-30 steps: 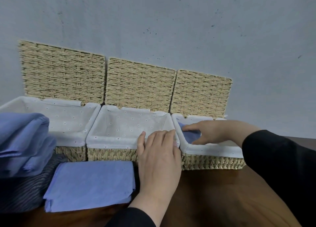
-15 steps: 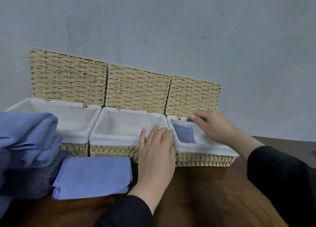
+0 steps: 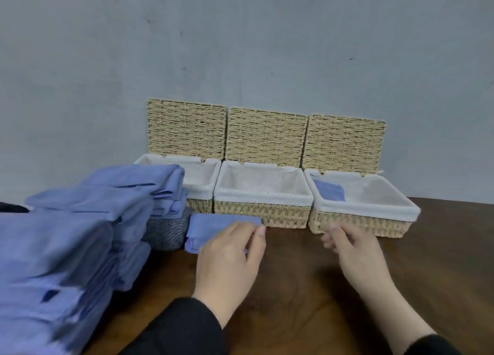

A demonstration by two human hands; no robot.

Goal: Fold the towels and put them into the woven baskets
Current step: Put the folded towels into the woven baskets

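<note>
Left hand (image 3: 227, 258) lay flat on folded blue towel (image 3: 211, 227); right hand (image 3: 350, 247), loosely curled, held nothing before right basket (image 3: 358, 221) containing 1 towel (image 3: 328, 190).

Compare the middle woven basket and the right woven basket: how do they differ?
The right basket holds a folded blue towel at its left side; the middle basket shows only its lining. The right hand is nearest the right basket. Both have white liners and raised lids.
</note>
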